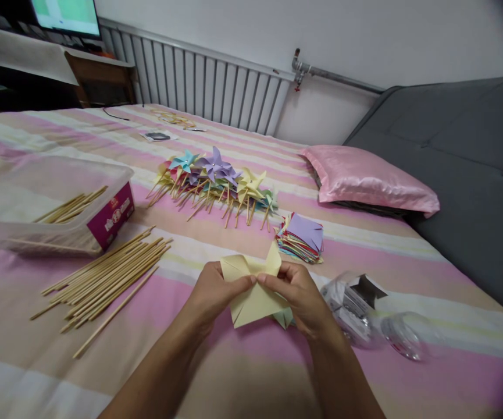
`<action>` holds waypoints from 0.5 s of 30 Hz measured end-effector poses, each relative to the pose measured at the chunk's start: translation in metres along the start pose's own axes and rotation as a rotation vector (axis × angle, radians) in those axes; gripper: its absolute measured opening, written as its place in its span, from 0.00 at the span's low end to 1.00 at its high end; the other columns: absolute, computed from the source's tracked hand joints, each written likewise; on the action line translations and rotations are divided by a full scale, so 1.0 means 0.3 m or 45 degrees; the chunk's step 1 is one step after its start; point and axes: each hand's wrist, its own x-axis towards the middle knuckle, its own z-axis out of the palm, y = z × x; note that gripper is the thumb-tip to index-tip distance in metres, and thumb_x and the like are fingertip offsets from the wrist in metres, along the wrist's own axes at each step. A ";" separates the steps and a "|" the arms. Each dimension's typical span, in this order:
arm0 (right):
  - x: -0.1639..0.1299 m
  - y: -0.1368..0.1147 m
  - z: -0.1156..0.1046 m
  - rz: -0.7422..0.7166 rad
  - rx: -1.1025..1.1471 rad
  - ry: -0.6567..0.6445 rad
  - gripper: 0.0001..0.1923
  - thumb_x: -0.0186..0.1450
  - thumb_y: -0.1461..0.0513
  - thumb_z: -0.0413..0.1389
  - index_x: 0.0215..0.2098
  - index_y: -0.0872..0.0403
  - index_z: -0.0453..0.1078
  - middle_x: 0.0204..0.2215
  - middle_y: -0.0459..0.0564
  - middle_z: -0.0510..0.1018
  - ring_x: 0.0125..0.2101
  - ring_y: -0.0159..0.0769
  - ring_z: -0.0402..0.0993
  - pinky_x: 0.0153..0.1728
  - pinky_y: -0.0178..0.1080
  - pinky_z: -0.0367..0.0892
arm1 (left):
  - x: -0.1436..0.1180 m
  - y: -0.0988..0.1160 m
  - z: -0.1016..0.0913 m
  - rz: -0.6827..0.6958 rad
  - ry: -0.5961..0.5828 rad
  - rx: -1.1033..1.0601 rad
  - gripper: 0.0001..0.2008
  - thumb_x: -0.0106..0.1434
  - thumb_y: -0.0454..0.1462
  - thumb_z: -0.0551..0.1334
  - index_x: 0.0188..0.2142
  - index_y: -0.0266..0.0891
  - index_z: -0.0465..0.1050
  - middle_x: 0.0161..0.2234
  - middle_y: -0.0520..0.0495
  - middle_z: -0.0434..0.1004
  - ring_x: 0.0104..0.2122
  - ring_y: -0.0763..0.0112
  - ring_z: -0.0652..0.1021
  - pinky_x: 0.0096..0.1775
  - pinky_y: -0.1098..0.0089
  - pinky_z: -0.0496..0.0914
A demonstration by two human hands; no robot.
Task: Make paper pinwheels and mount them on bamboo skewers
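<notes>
A pale yellow paper square with slit corners is held up between my two hands. My left hand pinches it from the left, thumb pressed near the paper's middle. From the other side my right hand grips the same sheet, and the two thumb tips nearly meet. The upper corners of the sheet curl upward. Beneath my right hand a light green paper piece shows in part. Just beyond the hands lies a stack of cut paper squares, with a purple one on top.
Finished paper pinwheels on sticks lie in a pile farther back. Loose wooden sticks and a plastic box holding more sticks are at left. A clear plastic package and a round clear container sit right. A pink pillow lies beyond.
</notes>
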 end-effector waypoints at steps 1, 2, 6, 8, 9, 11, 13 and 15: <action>0.000 0.000 0.001 -0.005 -0.017 -0.004 0.13 0.50 0.58 0.63 0.30 0.59 0.73 0.23 0.50 0.78 0.22 0.33 0.73 0.24 0.33 0.68 | 0.000 0.001 0.003 0.002 0.011 0.005 0.14 0.41 0.34 0.69 0.30 0.30 0.78 0.24 0.44 0.78 0.24 0.68 0.74 0.27 0.72 0.66; 0.001 0.001 0.001 -0.017 -0.034 -0.009 0.13 0.51 0.57 0.63 0.31 0.58 0.73 0.23 0.50 0.78 0.23 0.34 0.74 0.25 0.34 0.68 | -0.001 0.001 0.005 0.005 0.024 0.007 0.14 0.41 0.34 0.69 0.30 0.30 0.78 0.24 0.44 0.78 0.24 0.68 0.75 0.27 0.72 0.66; 0.014 0.006 -0.002 -0.242 -0.140 0.095 0.18 0.53 0.55 0.61 0.38 0.56 0.70 0.31 0.52 0.77 0.31 0.37 0.74 0.31 0.37 0.69 | 0.009 -0.006 -0.001 0.003 0.113 -0.067 0.14 0.40 0.35 0.69 0.30 0.30 0.77 0.25 0.44 0.79 0.24 0.67 0.75 0.28 0.72 0.67; 0.019 0.004 -0.007 -0.470 -0.240 0.265 0.19 0.53 0.56 0.61 0.42 0.54 0.68 0.35 0.51 0.75 0.36 0.37 0.72 0.36 0.37 0.68 | 0.019 -0.012 -0.015 0.014 0.190 -0.124 0.15 0.41 0.35 0.69 0.31 0.31 0.77 0.27 0.44 0.79 0.24 0.68 0.76 0.28 0.72 0.67; 0.019 0.002 -0.010 -0.588 -0.295 0.358 0.19 0.54 0.57 0.61 0.42 0.53 0.68 0.35 0.51 0.74 0.37 0.36 0.71 0.37 0.37 0.67 | 0.025 -0.015 -0.023 0.029 0.226 -0.149 0.15 0.42 0.36 0.69 0.32 0.31 0.77 0.27 0.44 0.79 0.25 0.68 0.76 0.28 0.72 0.67; 0.011 -0.007 -0.017 -0.781 -0.389 0.487 0.14 0.56 0.60 0.59 0.41 0.52 0.68 0.33 0.48 0.74 0.35 0.34 0.71 0.38 0.37 0.66 | 0.036 -0.016 -0.040 0.073 0.285 -0.194 0.16 0.43 0.36 0.69 0.33 0.31 0.76 0.28 0.45 0.79 0.26 0.69 0.76 0.29 0.73 0.67; -0.005 -0.018 -0.021 -0.846 -0.486 0.432 0.09 0.57 0.63 0.57 0.37 0.52 0.70 0.28 0.46 0.74 0.30 0.31 0.70 0.34 0.35 0.66 | 0.042 -0.013 -0.053 0.102 0.330 -0.248 0.15 0.44 0.36 0.68 0.33 0.31 0.76 0.28 0.45 0.79 0.27 0.70 0.76 0.29 0.74 0.67; -0.021 -0.027 -0.021 -0.762 -0.607 0.176 0.08 0.58 0.65 0.56 0.37 0.52 0.71 0.24 0.45 0.75 0.25 0.30 0.71 0.29 0.34 0.66 | 0.043 -0.007 -0.062 0.099 0.352 -0.307 0.14 0.44 0.35 0.68 0.33 0.31 0.75 0.28 0.47 0.79 0.26 0.71 0.75 0.28 0.75 0.66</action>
